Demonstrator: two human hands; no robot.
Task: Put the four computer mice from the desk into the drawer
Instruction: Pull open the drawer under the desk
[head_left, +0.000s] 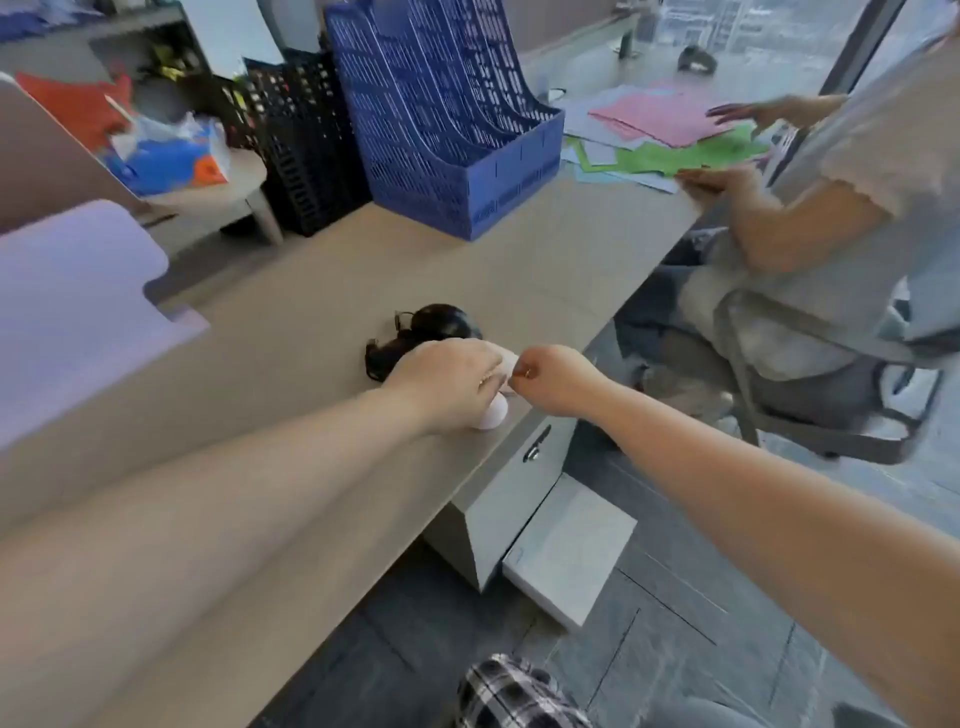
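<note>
Near the desk's front edge my left hand (447, 382) lies over a white mouse (491, 415), fingers curled around it; only its rounded end shows below my palm. My right hand (553, 376) is closed right beside it, pinching something small and pale at the mouse's far end, likely its cable. Just behind my left hand lie two black mice: one domed (441, 321), one partly hidden with a coiled cable (382, 356). Below the desk edge, a lower grey drawer (571, 551) stands pulled out and looks empty. The drawer above it (535, 447) is closed.
The beige desk (322, 291) carries a blue file rack (447, 119) and a black one (306, 140) at the back. A white board (72, 312) lies at left. Another person sits at right on an office chair (831, 395), handling coloured paper sheets (670, 135).
</note>
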